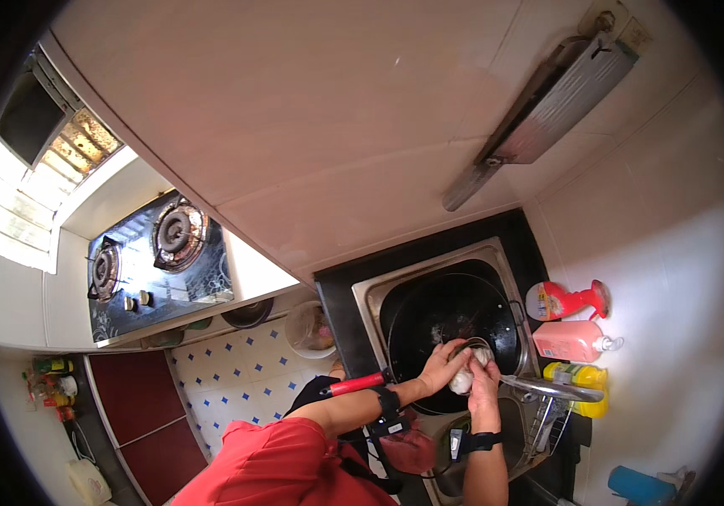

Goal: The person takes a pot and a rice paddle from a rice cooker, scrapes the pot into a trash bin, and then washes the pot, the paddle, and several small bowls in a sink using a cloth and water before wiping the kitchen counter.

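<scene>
A large black wok (412, 329) with a red handle (355, 384) sits in the metal sink (365, 295), its handle pointing back toward my body. Over its near right part my left hand (439, 369) and my right hand (486, 390) come together. Between them is a whitish, rounded, soft-looking bundle (461, 384), whose kind I cannot make out. Both hands' fingers close around it from either side. A dark curved rim (469, 343) shows just beyond the fingers; what it belongs to is unclear.
A faucet (556, 388) reaches in from the right, beside a wire rack (547, 426). Along the right wall stand a red-topped spray bottle (564, 300), a pink pump bottle (566, 340) and a yellow bottle (585, 384). A gas stove (160, 261) is at left.
</scene>
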`<state>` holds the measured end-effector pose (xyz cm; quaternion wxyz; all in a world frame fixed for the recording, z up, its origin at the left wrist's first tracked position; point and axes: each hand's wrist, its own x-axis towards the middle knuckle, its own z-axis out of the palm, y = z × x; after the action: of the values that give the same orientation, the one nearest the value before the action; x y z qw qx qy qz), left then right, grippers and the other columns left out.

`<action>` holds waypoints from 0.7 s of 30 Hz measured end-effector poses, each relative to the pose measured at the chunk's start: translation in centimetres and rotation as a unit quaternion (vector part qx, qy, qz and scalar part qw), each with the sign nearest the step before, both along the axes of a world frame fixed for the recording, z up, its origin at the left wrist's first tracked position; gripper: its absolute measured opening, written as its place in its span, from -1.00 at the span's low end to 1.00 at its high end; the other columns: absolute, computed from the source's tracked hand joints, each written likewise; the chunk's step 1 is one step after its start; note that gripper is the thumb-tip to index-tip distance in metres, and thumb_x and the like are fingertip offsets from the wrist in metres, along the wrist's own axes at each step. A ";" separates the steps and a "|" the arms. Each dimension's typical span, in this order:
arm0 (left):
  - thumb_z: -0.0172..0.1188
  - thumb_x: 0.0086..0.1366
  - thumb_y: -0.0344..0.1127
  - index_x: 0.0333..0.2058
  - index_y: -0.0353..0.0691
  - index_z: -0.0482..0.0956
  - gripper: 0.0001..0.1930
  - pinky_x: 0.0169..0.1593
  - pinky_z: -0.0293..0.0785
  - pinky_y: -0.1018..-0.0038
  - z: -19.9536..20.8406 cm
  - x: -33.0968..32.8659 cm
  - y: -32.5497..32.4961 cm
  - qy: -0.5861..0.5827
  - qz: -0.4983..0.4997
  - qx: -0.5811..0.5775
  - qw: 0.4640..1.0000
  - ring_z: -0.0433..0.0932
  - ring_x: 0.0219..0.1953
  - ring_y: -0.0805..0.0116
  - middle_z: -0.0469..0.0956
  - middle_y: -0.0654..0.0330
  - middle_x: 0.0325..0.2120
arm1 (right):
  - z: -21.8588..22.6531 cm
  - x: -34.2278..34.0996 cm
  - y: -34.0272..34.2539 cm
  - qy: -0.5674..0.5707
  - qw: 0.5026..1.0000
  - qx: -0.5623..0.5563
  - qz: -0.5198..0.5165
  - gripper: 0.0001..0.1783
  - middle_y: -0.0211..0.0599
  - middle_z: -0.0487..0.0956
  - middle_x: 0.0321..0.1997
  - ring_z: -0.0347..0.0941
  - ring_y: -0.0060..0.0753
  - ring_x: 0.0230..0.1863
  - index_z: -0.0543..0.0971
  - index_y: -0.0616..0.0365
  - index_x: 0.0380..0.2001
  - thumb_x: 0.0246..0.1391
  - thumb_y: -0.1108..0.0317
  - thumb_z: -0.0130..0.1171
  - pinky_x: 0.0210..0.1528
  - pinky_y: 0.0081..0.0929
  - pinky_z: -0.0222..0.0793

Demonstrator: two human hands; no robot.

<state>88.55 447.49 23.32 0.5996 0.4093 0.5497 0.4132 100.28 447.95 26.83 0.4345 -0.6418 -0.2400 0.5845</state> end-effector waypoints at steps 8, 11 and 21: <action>-0.04 0.25 0.15 0.11 -0.27 0.26 -0.35 0.15 0.21 0.36 -3.6 1.8 -0.2 -0.043 0.023 -0.016 0.999 0.31 0.10 0.04 0.35 -0.15 0.00 | -0.8 -0.7 0.3 -0.146 0.984 0.059 0.083 -0.56 -0.26 0.42 -0.03 0.36 -0.43 -0.05 0.34 0.22 -0.02 0.04 0.35 0.17 -0.01 -0.50 0.29; -0.03 0.32 0.01 0.10 -0.33 0.24 -0.44 0.10 0.25 0.50 -2.9 1.3 1.2 -0.199 0.016 -0.069 0.977 0.36 0.01 0.36 0.42 0.10 -0.07 | -1.9 -0.2 0.5 -0.184 0.969 0.028 0.162 -0.48 -0.25 0.42 -0.01 0.34 -0.44 -0.04 0.32 0.21 0.07 -0.02 0.40 0.10 0.01 -0.49 0.27; -0.02 0.27 -0.32 0.08 -0.23 0.31 -0.60 0.07 0.28 0.52 -3.5 -1.0 3.0 -0.210 -0.119 -0.036 0.970 0.35 -0.01 0.42 0.43 0.20 -0.10 | 2.2 -0.4 1.3 -0.552 0.633 0.073 0.538 -0.63 -0.08 0.56 -0.19 0.43 -0.10 -0.11 0.52 0.08 -0.17 -0.16 0.39 0.09 0.02 -0.24 0.17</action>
<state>87.55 450.46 19.83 0.7610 0.3543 0.3729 0.3954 99.91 449.26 29.08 -0.1246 -0.5681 -0.7797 0.2318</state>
